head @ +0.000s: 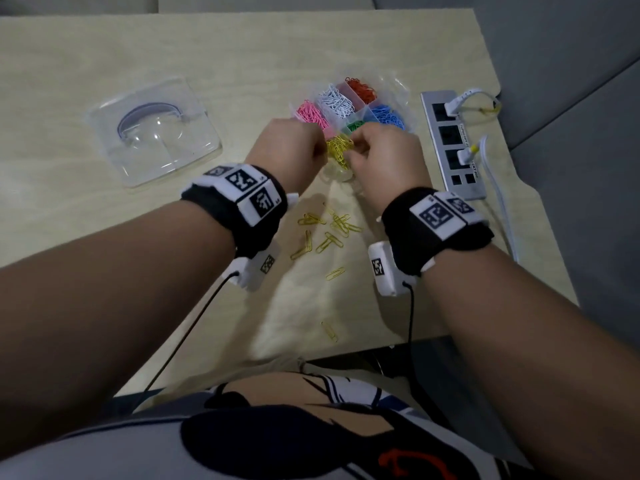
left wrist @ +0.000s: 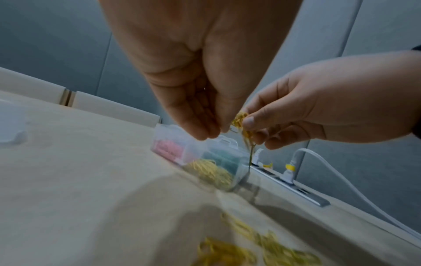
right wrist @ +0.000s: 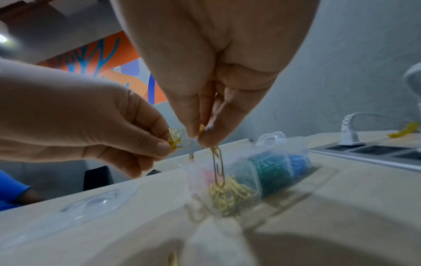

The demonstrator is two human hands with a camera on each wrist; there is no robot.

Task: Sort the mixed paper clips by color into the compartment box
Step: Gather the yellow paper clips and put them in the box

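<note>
Here we are pinching tangled yellow wire paper clips point(right wrist: 180, 141) in our left hand point(right wrist: 95, 126) and right hand point(right wrist: 212, 86) above the clear plastic compartment box point(right wrist: 268, 162); linked clips could spill outside its yellow compartment.

A pale wooden table point(head: 104, 64) carries a clear compartment box point(head: 351, 109) of sorted clips near its far right. Left of it lies a clear lid point(head: 152, 133). A silver power strip point(head: 452, 143) with white plugs sits along the right edge. Loose yellow clips point(head: 325, 233) lie scattered near the front.
</note>
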